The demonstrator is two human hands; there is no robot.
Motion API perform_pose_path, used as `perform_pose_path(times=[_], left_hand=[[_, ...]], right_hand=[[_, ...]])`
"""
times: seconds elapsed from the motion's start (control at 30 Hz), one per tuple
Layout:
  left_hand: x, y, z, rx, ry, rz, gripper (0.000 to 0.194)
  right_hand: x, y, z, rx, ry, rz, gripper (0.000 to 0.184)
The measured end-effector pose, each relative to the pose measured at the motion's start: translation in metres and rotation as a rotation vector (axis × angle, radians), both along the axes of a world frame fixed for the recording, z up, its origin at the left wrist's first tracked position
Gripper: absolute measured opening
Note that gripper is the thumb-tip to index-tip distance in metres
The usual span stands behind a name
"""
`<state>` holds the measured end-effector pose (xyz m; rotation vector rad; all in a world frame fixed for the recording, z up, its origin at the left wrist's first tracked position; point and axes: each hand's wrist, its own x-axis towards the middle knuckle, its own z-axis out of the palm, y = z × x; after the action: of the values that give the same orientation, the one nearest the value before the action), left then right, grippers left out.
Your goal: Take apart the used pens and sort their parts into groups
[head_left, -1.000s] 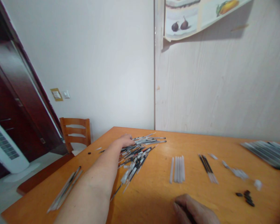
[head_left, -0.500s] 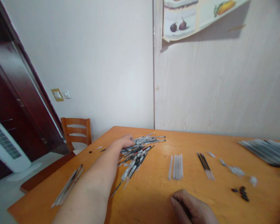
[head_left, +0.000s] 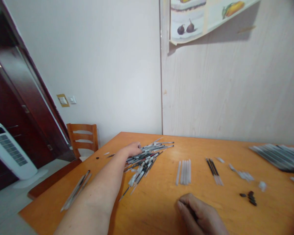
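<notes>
My left arm stretches across the table, and my left hand is at the left side of a loose pile of pen refills and slim pen parts. Its fingertips touch the pile, but what they do there is mostly hidden behind the hand. Low in the view, my right hand rests on the table with its fingers curled in and the thumb against them; I cannot make out anything inside. Just beyond it lie several clear, whitish tubes side by side. Farther right are a few black-and-clear tubes.
Small black pieces and whitish pieces lie on the right. Slim pens are laid in a row at the far right, and thin tubes at the left. A wooden chair stands beyond the table's left edge.
The view has shifted slightly, so things on the table appear a little higher. My left hand stays at the pile, and my right hand stays curled on the table.
</notes>
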<state>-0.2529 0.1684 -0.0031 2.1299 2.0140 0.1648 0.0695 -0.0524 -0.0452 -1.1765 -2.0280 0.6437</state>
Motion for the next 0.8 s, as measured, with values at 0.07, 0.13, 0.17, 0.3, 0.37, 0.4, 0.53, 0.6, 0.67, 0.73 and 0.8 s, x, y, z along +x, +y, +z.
perform_pose_path(times=[0.07,0.13,0.17,0.3,0.37,0.4,0.53,0.6,0.67,0.73,0.8], left_hand=[[0.001,-0.002,-0.001,-0.003,0.002,-0.008,0.02],[0.001,-0.005,-0.001,0.0,0.003,-0.016,0.021],[0.001,-0.006,-0.001,0.002,0.004,-0.018,0.022],[0.002,-0.011,0.0,-0.006,0.005,-0.03,0.021],[0.002,-0.014,0.001,-0.018,0.004,-0.036,0.019],[0.003,-0.016,0.002,-0.024,0.002,-0.038,0.018],[0.004,-0.021,0.006,-0.041,-0.013,-0.03,0.021],[0.003,-0.022,0.008,-0.054,-0.024,-0.02,0.021],[0.003,-0.022,0.011,-0.065,-0.037,-0.009,0.022],[0.003,-0.018,0.012,-0.059,-0.045,0.003,0.024],[0.006,-0.011,0.014,-0.03,-0.046,0.018,0.028]], right_hand=[[-0.001,-0.001,0.003,0.008,0.014,-0.008,0.035],[-0.002,-0.002,0.004,0.007,0.018,-0.013,0.034],[-0.002,-0.002,0.003,0.004,0.016,-0.017,0.033],[-0.003,-0.002,-0.001,-0.013,-0.011,-0.002,0.033],[-0.002,-0.001,-0.003,-0.025,-0.026,0.004,0.033],[-0.002,0.0,-0.004,-0.031,-0.03,0.002,0.034],[-0.002,0.001,-0.004,-0.056,-0.051,0.006,0.035],[-0.001,0.001,-0.005,-0.055,-0.055,0.008,0.035],[-0.001,0.001,-0.006,-0.053,-0.051,0.005,0.035],[-0.001,0.001,-0.007,-0.054,-0.044,0.002,0.035],[-0.001,0.001,-0.007,-0.053,-0.038,0.009,0.035]])
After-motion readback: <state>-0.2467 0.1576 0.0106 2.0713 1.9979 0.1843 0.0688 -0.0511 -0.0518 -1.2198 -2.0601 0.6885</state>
